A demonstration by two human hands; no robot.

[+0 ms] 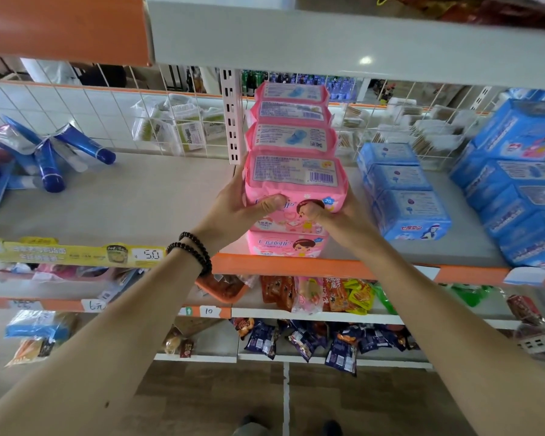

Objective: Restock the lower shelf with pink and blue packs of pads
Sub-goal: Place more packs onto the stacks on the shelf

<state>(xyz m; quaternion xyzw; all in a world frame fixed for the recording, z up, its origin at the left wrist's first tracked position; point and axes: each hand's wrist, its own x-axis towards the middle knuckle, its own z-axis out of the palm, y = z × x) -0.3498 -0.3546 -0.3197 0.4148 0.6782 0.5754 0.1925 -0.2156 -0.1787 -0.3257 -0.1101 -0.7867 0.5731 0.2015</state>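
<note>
Four pink packs (291,146) showed their tops in a row running toward twelve o'clock on the grey shelf (145,196), with at least one more pink pack (288,243) sitting beneath the front one at the shelf's orange lip. Both hands were on that front pack (296,184): the left hand (239,202) wrapped its nine o'clock side and the right hand (337,212) its three o'clock side, thumbs pressed into the printed face, so the grip was a firm two-handed clasp on the pack as it sat atop the stack. The pink column looked largely stocked, judging by its depth. At three o'clock stood two groups of blue packs (403,190), the nearer group lower than the farther one (523,177), and bare shelf remained between the groups and at nine o'clock, so more stocking seemed likely. Blue tubes (49,158) lay tumbled at ten o'clock. A white wire grid (177,114) backed the shelf, lower shelves held snack packets (337,294), and the floor (214,401) was wood-patterned.
</note>
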